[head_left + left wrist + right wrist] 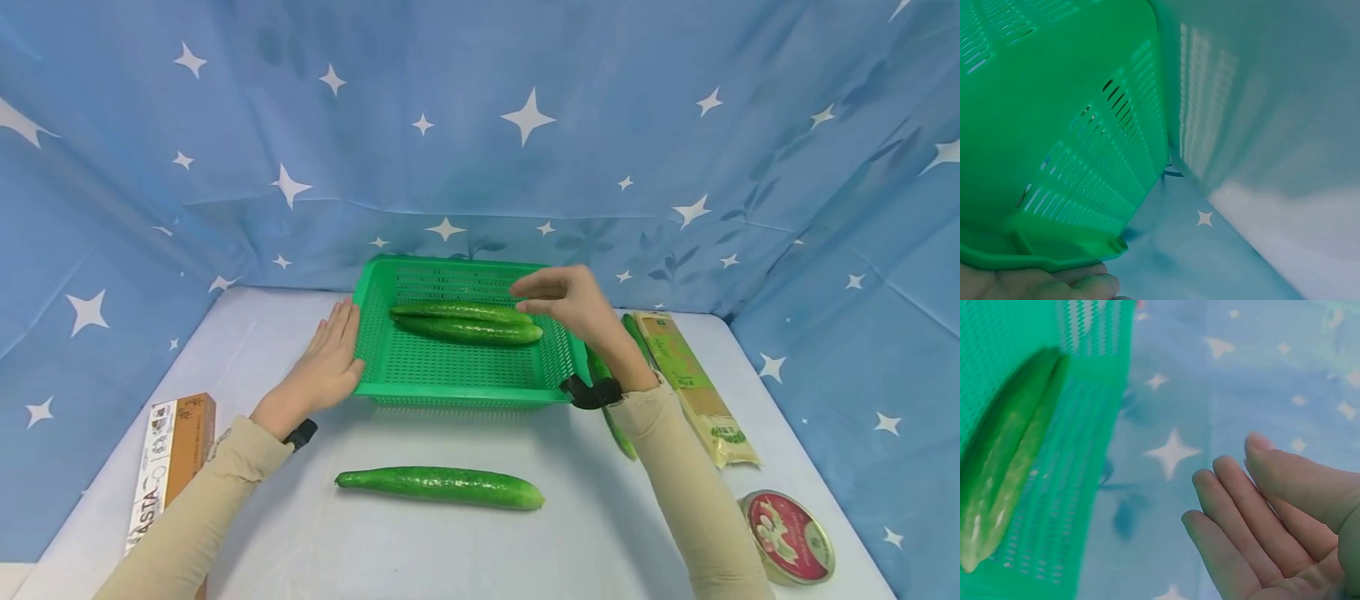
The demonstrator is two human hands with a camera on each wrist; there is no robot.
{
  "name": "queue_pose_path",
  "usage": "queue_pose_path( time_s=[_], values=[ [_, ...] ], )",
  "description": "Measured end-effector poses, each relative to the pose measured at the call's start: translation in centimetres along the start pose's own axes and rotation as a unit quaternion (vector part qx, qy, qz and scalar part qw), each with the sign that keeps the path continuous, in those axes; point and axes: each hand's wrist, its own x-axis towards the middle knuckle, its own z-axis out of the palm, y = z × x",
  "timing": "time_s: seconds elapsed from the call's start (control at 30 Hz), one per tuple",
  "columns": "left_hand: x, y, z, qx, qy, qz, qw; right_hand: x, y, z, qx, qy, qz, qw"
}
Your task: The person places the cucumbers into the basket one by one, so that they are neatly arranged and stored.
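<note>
A green perforated plastic basket [465, 390] stands at the back of the table. Inside it, two cucumbers [468, 331] lie side by side. My left hand [322, 367] rests with straight fingers against the basket's left rim; in the left wrist view its fingertips [1094, 284] touch the rim from outside. Over the basket's right side hovers my right hand [566, 304], its fingers loosely bent and nothing between them, as the right wrist view also shows. Another cucumber [442, 486] lies crosswise on the table in front of the basket.
Right of the basket, more cucumbers [621, 437] lie partly hidden by my right arm. Beside them are a flat green-and-yellow packet [693, 383] and a round red-lidded tin [787, 536]. A pasta box [176, 458] stands at the left. A blue star-patterned curtain [465, 167] surrounds the table.
</note>
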Motion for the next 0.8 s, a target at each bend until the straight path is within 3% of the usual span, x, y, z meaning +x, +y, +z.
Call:
queue_pose_path(
  time_s=[0.13, 0.27, 0.47, 0.67, 0.8],
  values=[
    [0.0, 0.0, 0.0, -0.002, -0.001, -0.001, 1.0000, -1.9, -1.3, 0.5, 0.013, 0.016, -0.033, 0.999],
    [0.0, -0.1, 0.0, 0.003, 0.001, 0.000, 1.0000, -4.1, -2.0, 1.5, 0.061, 0.027, -0.066, 0.996],
    [-0.1, -0.1, 0.0, 0.003, -0.001, -0.001, 1.0000, -6.9, -1.0, 3.5, 0.114, 0.034, -0.107, 0.987],
    [-0.1, 0.0, -0.1, -0.005, -0.004, 0.003, 1.0000, -9.3, 0.9, 5.3, 0.139, 0.037, -0.104, 0.984],
    [-0.1, 0.1, -0.1, -0.005, -0.002, 0.003, 1.0000, -10.9, 2.5, 6.5, 0.150, 0.029, -0.077, 0.985]
  ],
)
